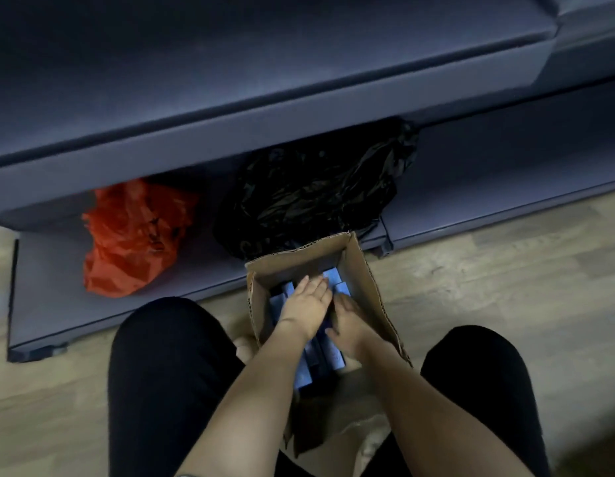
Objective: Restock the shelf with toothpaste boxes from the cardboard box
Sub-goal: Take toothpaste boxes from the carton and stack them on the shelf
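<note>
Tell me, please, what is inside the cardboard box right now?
Blue toothpaste boxes lie inside the cardboard box, with the left hand and right hand reaching in over them. The hands hide the middle boxes, so their number cannot be told.

One head-worn camera looks steeply down from close above the cardboard box (364,270) on the floor (505,270), facing the low shelf (196,156).
</note>
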Action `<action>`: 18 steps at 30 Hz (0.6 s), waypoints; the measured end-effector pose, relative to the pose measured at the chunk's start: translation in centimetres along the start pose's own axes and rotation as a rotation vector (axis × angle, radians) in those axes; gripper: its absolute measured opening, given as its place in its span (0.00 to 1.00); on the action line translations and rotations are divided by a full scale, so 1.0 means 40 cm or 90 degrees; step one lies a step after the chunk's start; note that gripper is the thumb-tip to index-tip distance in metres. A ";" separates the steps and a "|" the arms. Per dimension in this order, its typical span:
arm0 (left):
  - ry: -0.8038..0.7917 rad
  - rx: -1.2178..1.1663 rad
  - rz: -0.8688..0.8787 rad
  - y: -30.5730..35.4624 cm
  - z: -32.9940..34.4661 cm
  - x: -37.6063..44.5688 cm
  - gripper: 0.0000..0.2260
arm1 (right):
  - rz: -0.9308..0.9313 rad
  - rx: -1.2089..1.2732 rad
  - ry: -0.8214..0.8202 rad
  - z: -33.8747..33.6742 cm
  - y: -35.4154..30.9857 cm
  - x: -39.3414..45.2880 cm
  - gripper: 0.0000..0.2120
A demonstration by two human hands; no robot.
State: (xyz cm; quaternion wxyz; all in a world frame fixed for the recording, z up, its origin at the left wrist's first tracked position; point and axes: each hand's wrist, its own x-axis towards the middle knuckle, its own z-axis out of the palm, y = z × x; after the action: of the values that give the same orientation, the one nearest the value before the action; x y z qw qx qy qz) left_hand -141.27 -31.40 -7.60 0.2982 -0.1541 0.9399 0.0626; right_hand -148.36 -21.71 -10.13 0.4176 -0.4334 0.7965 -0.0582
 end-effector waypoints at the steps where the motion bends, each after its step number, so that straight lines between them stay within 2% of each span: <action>1: -0.015 0.003 0.001 0.002 0.025 0.016 0.26 | 0.021 -0.016 0.005 0.026 0.012 0.018 0.34; 9: -0.091 -0.006 -0.058 0.003 0.148 0.090 0.31 | 0.173 -0.008 0.000 0.165 0.048 0.124 0.37; 12: -0.155 0.034 -0.045 -0.002 0.184 0.103 0.33 | 0.240 -0.024 0.042 0.195 0.052 0.153 0.38; 18: -0.253 0.132 0.031 -0.001 0.248 0.128 0.29 | 0.340 0.031 0.137 0.235 0.072 0.174 0.35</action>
State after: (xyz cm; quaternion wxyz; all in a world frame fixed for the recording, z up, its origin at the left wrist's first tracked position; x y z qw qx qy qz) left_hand -139.84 -30.64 -18.65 0.4902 -0.0843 0.8675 0.0017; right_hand -145.41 -22.57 -21.77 0.3415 -0.1894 0.9205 -0.0104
